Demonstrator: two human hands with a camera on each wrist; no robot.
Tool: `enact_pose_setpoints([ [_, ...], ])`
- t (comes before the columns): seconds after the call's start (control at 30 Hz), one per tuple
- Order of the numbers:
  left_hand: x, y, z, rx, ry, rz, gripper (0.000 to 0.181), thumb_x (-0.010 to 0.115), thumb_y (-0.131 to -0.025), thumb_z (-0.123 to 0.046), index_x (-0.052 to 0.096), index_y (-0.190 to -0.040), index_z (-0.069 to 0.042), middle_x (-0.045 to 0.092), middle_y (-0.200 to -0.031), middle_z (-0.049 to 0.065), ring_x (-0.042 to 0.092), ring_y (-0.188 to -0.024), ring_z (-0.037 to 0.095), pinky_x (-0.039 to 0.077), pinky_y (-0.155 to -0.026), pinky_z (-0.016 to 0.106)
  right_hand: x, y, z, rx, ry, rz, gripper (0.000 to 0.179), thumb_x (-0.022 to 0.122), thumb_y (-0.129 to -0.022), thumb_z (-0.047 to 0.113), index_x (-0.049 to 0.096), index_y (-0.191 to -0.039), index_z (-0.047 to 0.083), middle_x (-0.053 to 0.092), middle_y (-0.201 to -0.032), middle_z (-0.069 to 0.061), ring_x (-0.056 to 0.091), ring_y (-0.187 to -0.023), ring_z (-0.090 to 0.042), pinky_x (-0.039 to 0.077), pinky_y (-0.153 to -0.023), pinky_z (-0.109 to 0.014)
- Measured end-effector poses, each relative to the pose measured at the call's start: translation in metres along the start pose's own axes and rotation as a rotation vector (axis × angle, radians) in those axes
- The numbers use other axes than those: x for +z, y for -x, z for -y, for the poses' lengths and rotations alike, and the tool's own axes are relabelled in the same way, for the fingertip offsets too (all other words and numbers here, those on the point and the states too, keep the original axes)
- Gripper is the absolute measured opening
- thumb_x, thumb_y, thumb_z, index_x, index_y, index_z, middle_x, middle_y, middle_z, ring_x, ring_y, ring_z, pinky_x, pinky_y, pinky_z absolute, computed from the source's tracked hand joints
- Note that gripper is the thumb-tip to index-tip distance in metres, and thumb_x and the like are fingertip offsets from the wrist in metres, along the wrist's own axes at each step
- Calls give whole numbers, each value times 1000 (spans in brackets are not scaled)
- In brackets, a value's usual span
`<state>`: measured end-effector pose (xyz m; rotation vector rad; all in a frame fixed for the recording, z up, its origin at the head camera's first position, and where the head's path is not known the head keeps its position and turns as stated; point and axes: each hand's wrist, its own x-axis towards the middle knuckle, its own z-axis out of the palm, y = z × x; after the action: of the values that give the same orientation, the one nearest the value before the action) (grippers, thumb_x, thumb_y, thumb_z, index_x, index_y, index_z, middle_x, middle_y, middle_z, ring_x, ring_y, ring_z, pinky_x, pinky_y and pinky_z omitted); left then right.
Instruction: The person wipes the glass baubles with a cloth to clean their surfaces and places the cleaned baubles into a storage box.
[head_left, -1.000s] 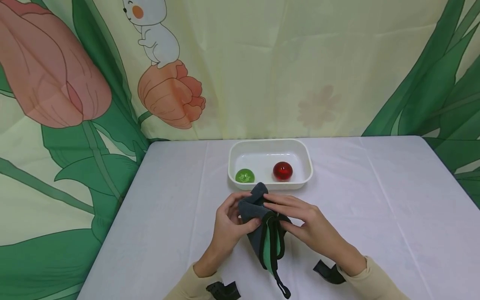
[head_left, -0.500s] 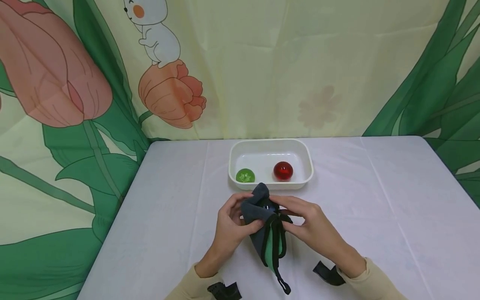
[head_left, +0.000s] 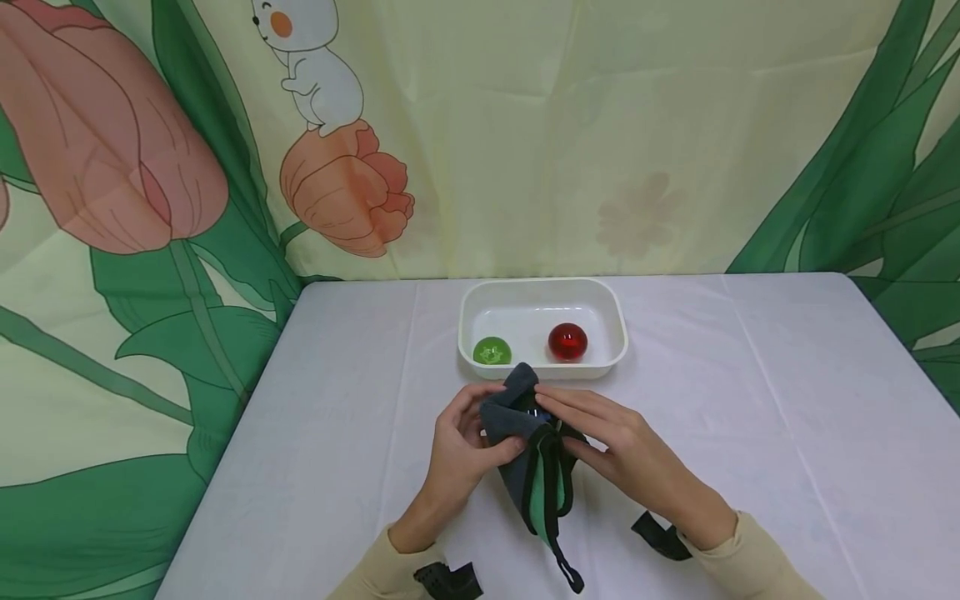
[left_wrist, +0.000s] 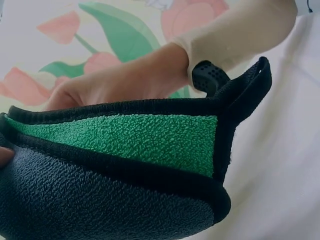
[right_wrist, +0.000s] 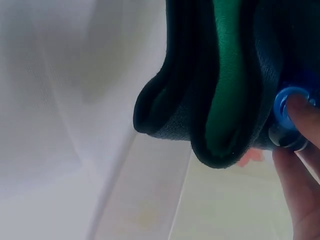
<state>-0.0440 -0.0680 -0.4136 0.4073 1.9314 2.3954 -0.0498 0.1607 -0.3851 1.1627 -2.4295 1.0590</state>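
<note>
A folded cloth (head_left: 512, 482), dark blue-grey on one side and green on the other, has black edging and a hanging loop. My left hand (head_left: 463, 450) grips its left side, thumb in front, fingers behind. In the left wrist view the cloth (left_wrist: 115, 192) fills much of the picture, its green face showing between two black edges. A glossy blue ball (right_wrist: 284, 136) sits at the cloth's fold, mostly hidden in the head view. My right hand (head_left: 628, 443) holds this ball against the cloth, fingertips on either side of it in the right wrist view.
Just beyond my hands stands a white tray (head_left: 517, 315). In it lie a green ball (head_left: 492, 351) at the left and a red ball (head_left: 567, 342) at the right. A white cloth covers the table (head_left: 750, 433); a printed curtain (head_left: 495, 150) hangs behind.
My right hand's fingers have shifted slightly over the ball and the cloth. The left hand keeps its grip, and the tray with its balls stays put.
</note>
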Motion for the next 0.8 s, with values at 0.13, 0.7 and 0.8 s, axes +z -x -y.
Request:
enact_pose_setpoints([
  [0.13, 0, 1, -2, 5, -14, 20, 57, 75, -77, 4, 52, -129, 2, 58, -130, 21, 63, -103, 17, 58, -84, 28, 0, 0, 1, 10, -16, -35, 80, 86, -65, -10, 58, -138, 8, 62, -136, -7, 60, -123, -22, 42, -102, -15],
  [0.7, -1, 0, -6, 11, -25, 25, 55, 75, -77, 3, 53, -127, 3, 58, -131, 22, 63, -102, 16, 57, -84, 27, 0, -1, 0, 143, -143, 3, 83, 84, -70, -8, 53, -144, 14, 62, -136, -6, 66, -114, -18, 55, -90, -25],
  [0.8, -1, 0, -6, 2, -20, 25, 55, 75, -76, 3, 53, -127, 3, 58, -131, 22, 63, -102, 16, 57, -86, 28, -1, 0, 0, 83, -43, 14, 83, 86, -69, -4, 55, -142, 18, 58, -140, -5, 60, -123, -20, 48, -97, -17],
])
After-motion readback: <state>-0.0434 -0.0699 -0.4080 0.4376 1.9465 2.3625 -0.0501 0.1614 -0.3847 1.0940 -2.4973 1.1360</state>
